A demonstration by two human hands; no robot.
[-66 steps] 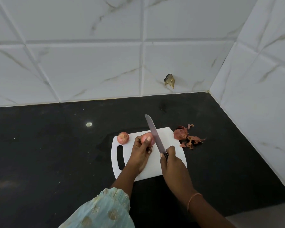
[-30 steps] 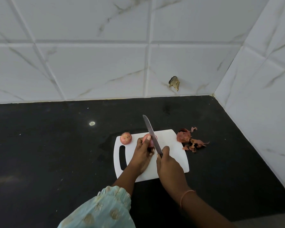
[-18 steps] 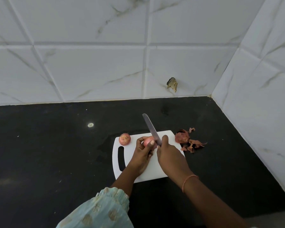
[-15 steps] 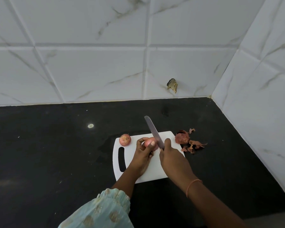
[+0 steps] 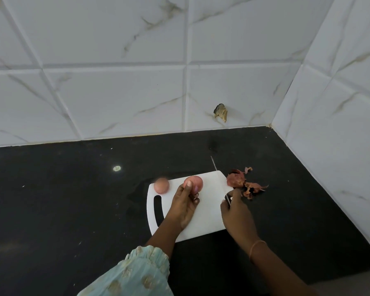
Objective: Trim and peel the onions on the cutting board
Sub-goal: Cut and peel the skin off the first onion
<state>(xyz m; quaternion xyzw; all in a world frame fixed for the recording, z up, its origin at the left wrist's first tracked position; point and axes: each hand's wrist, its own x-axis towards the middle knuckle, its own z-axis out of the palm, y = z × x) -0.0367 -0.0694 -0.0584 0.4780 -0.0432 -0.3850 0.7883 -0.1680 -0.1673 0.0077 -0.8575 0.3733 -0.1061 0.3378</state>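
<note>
Reaching in from the near edge, two forearms cross a black countertop (image 5: 51,199) toward a white cutting board (image 5: 203,218). A pale green patterned sleeve (image 5: 132,274) covers the left arm and is cut off by the bottom of the frame; a thin bangle (image 5: 257,246) circles the right wrist. The board's long axis runs left to right, and its slot handle (image 5: 157,210) is at the left end.

The left hand (image 5: 183,207) lies on the board with thumb and fingers curled round one onion (image 5: 194,183), whose near side is hidden behind them. The right hand (image 5: 236,212) sits at the board's right edge, fingers closed round a knife (image 5: 220,180). The handle is buried in the fist. The blade is turned edge-on to the camera, so only a thin sliver shows; it points away from the person toward the back wall, leaning slightly left, with its tip beyond the board's far edge.

Two onions are on the board, both along its far edge. The second onion (image 5: 161,185) sits loose near the far left corner, just beside the held one, and looks blurred. Which way either onion's root end faces cannot be told.

One heap of reddish onion skins (image 5: 242,184) lies on the counter just off the board's right end. Farther back, white marbled tiles (image 5: 115,99) meet in a corner, and one has a chipped spot (image 5: 220,112).
</note>
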